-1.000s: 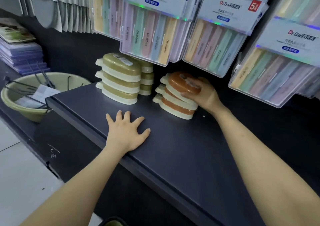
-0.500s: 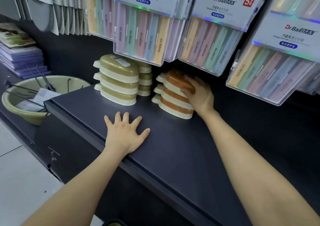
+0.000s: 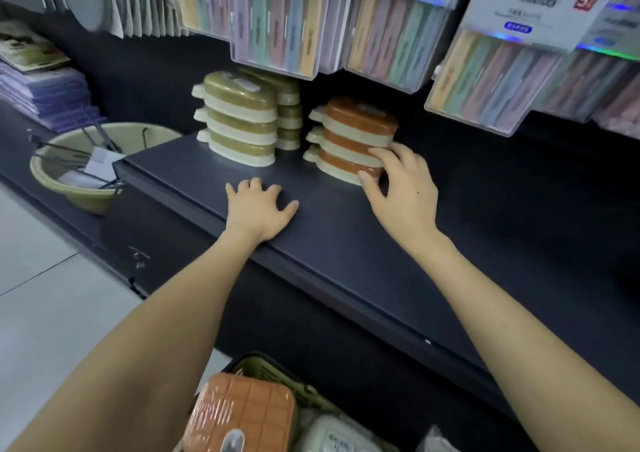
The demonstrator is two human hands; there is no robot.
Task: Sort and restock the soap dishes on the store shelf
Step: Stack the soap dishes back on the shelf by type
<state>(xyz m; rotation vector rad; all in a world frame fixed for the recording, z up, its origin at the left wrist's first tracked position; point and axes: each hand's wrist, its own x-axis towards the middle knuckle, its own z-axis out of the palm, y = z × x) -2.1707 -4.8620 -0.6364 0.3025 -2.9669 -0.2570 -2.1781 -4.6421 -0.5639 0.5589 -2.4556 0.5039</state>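
Three orange-and-cream soap dishes [image 3: 353, 133] stand stacked at the back of the dark shelf [image 3: 346, 250]. To their left is a stack of three olive-and-cream soap dishes [image 3: 239, 119], with a second olive stack [image 3: 288, 112] behind it. My right hand [image 3: 403, 192] rests on the shelf at the orange stack's right end, fingers apart and touching the two lower dishes. My left hand [image 3: 259, 207] lies flat and spread on the shelf's front edge, holding nothing.
Toothbrush multipacks [image 3: 277, 25] hang low over the stacks. A green basin [image 3: 83, 192] with metal hooks sits left of the shelf, with purple folders [image 3: 45, 98] behind it. Below me a basket [image 3: 277, 375] holds an orange ribbed box [image 3: 242, 413] and a cream dish [image 3: 332, 434].
My right hand slid from the top orange dish down to the stack's lower right end. The camera tilted down, bringing the basket into view. My left hand stayed put.
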